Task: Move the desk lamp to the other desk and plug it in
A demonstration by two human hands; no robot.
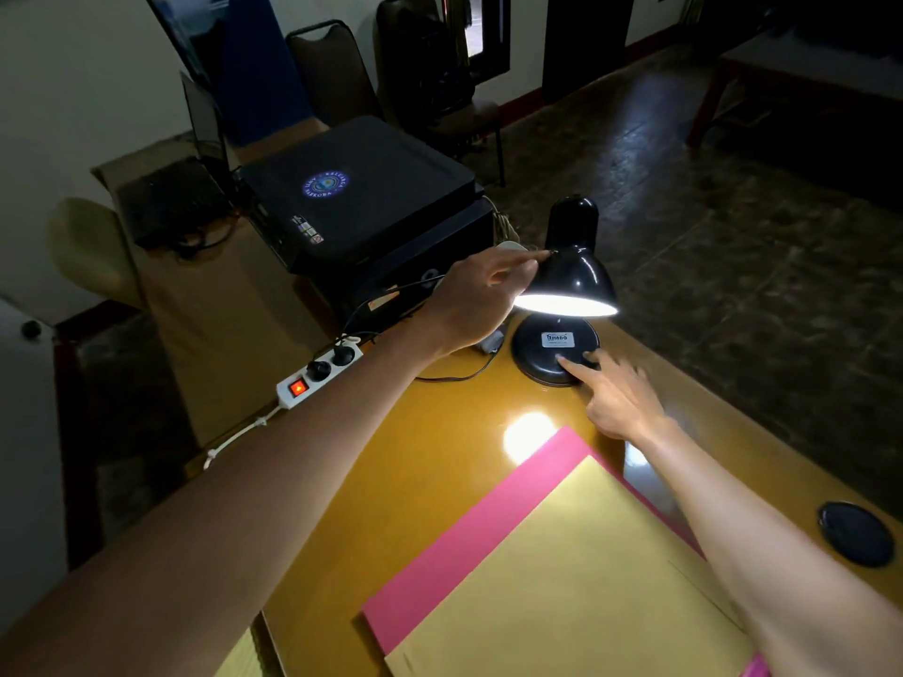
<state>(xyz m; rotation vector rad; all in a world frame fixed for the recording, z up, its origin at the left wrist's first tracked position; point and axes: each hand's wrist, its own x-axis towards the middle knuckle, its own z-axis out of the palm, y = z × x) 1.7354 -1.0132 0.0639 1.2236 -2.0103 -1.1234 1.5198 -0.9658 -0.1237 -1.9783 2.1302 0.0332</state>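
The black metal desk lamp [581, 278] stands lit, centre right, on the glossy yellow-brown desk [440, 432]. A white power strip [317, 376] lies left of it. The left hand [469, 305] rests outstretched fingers on the shade, clasping nothing. The right hand [618, 398] presses one straight forefinger on the round base. Best to press straight down and steady the shade so the lamp doesn't slide.

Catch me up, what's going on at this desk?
A person is handling a black desk lamp on the yellow desk. Their left hand touches the edge of its shade, while the right hand presses an index finger on its round base. The lamp is lit. A white power strip at the desk's left edge has two plugs in and its red switch glowing.
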